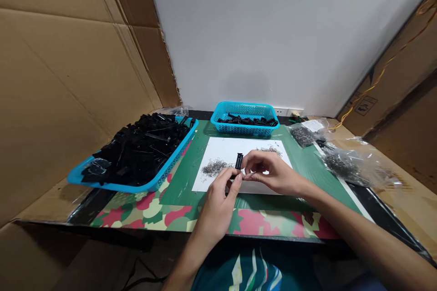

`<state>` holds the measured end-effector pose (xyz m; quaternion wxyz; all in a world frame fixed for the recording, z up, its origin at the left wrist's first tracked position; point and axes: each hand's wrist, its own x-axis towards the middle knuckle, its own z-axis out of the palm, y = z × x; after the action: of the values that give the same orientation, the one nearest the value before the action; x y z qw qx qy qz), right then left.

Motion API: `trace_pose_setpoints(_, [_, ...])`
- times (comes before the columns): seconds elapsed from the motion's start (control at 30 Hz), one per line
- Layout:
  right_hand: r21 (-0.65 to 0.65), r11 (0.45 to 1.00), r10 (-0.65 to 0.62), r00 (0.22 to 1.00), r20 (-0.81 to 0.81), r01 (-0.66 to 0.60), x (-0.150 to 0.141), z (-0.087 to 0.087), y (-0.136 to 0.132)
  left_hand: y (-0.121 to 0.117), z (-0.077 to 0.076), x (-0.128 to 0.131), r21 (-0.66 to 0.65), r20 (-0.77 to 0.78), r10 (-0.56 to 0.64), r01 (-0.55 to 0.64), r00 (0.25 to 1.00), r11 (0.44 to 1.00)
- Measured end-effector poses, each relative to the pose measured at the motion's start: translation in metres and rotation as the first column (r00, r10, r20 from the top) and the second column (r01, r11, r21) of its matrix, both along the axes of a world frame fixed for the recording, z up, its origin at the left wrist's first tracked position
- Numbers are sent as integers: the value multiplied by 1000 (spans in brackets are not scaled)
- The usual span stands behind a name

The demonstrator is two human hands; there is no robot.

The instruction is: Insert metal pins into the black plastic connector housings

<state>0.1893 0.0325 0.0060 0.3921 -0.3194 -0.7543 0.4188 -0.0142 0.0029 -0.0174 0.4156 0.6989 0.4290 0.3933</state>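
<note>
My left hand point(221, 191) is closed round a small black plastic clip point(239, 161) that stands up between its fingertips over a white sheet point(225, 148). My right hand point(269, 170) pinches something thin at the clip's side; I cannot make out what it is. A heap of small metal springs point(213, 167) lies on the sheet just left of my hands, and a second heap point(271, 149) lies behind my right hand.
A large blue tray point(80, 173) heaped with black clips sits at the left. A smaller blue basket point(244, 111) with a few black parts stands at the back. Clear bags of metal parts point(341, 163) lie at the right. Cardboard walls stand on both sides.
</note>
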Motion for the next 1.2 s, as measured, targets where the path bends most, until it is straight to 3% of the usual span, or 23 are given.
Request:
trace_pose_setpoints(0.13, [-12, 1000, 23, 1000, -16, -24, 1, -1, 1, 1, 0, 0, 15, 10, -2, 2, 1000, 1000])
trace_pose_setpoints(0.33, [72, 995, -76, 996, 51, 73, 0, 0, -1, 3, -3, -1, -11, 41, 67, -67, 997, 998])
trace_pose_setpoints(0.47, [99, 993, -78, 993, 86, 70, 0, 0, -2, 2, -4, -2, -28, 56, 96, -94, 994, 995])
trace_pose_setpoints(0.87, [113, 988, -113, 992, 60, 106, -5, 0, -4, 3, -5, -1, -5, 53, 93, -92, 994, 996])
trace_pose_setpoints(1.03, [155, 976, -153, 988, 6, 150, -6, -6, -5, 0, -1, -3, -53, 64, 152, -149, 986, 987])
trace_pose_setpoints(1.1, [323, 923, -213, 977, -26, 210, -6, -9, -5, -1, 0, -3, -43, 90, 160, -156, 983, 987])
trace_pose_setpoints(1.13, [444, 864, -246, 969, -37, 237, -7, -11, -5, -1, 0, -3, -34, 99, 158, -155, 982, 987])
trace_pose_setpoints(1.2, [678, 693, -300, 953, -39, 246, -7, -14, -7, -2, -1, -1, -28, 122, 163, -161, 979, 987])
